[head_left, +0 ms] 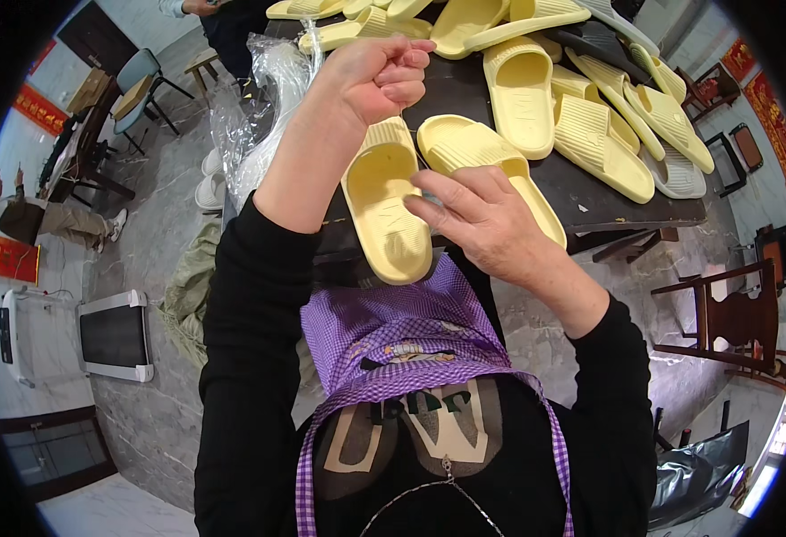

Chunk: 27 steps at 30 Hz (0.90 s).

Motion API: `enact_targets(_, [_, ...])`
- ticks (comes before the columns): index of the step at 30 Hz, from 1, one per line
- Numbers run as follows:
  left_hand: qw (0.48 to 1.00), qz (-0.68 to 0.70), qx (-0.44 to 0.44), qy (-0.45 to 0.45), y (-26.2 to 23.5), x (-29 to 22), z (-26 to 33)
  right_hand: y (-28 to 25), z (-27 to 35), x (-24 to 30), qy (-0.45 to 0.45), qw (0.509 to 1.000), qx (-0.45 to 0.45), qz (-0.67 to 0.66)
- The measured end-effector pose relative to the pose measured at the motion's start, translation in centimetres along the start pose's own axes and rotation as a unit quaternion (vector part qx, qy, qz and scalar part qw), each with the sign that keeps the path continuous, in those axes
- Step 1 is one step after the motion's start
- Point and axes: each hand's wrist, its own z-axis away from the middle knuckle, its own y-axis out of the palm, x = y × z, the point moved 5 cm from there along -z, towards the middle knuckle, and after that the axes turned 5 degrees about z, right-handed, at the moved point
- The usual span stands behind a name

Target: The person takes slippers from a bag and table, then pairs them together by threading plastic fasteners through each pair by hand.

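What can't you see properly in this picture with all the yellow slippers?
Head view only:
- What the left hand pinches: its curled fingers hide it.
- The thin thread by the right hand: too fine to follow.
- The near yellow slipper: its toe end sits behind the left forearm.
- The slipper pile: cut off by the top edge.
- The plastic bag: glare hides what is inside.

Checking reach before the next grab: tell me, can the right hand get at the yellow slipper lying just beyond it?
Probably yes: the right hand already overlaps that yellow slipper, with nothing between them.
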Motion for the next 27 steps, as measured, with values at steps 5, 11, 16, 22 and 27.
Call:
enact_targets(5, [0.999,0.043,0.001,0.021,-0.9,-0.1,0.5,-1.2,0.2,0.0,-0.058,0.997,0.018,-0.054])
enact_targets(11, [0.979,-0.196,-0.052,0.038,-1.3,4.3,3.0,-3.3,6.0,-3.3,0.425,0.728,-0.197,-0.500])
enact_targets(16, [0.988,-0.144,-0.040,-0.036,-1.2,13.3,7.2,-4.4,10.6,-5.2,0.526,0.709,-0.122,-0.454])
enact_targets(22, [0.991,-0.103,-0.050,0.064,-0.9,16.3,8.2,-2.8,12.8,-6.0,0.584,0.774,0.025,-0.245])
enact_targets(27, [0.993,-0.078,-0.047,0.075,-1.2,15.7,7.9,-1.8,12.3,-6.2,0.566,0.807,0.004,-0.170])
